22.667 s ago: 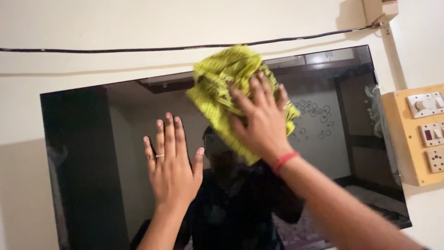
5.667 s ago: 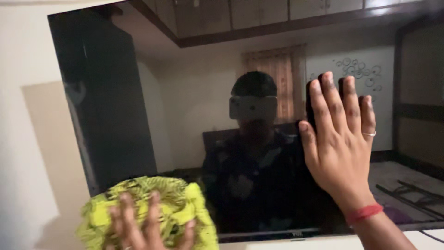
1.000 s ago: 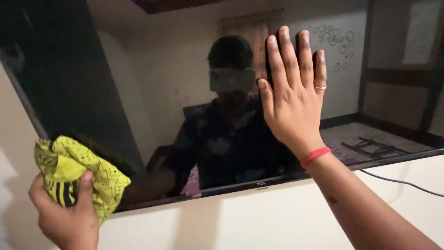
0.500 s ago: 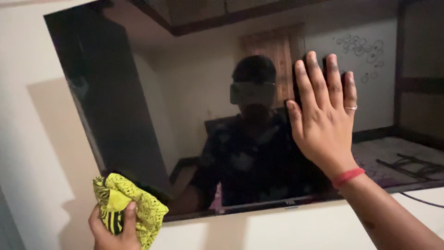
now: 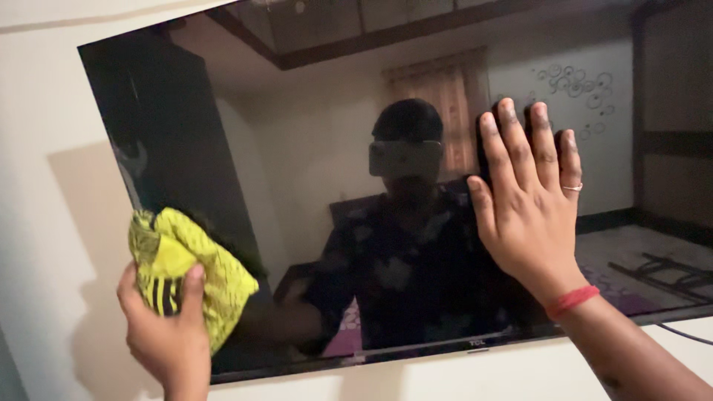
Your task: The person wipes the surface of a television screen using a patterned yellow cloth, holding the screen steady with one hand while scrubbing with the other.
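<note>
A dark, glossy wall-mounted television screen (image 5: pixel 312 148) fills most of the view and mirrors a person and a room. My left hand (image 5: pixel 163 334) grips a bunched yellow cloth with black stripes (image 5: pixel 186 256) and presses it against the screen's lower left part, near its left edge. My right hand (image 5: pixel 527 215) lies flat on the right half of the screen, fingers up and together. It has a ring on one finger and a red thread around the wrist.
A pale wall (image 5: pixel 44 223) surrounds the television on the left and below. A thin dark cable (image 5: pixel 687 334) runs along the wall under the screen's lower right corner.
My left hand has carried the yellow cloth upward along the screen's left side. My right hand stays flat on the glass in about the same place.
</note>
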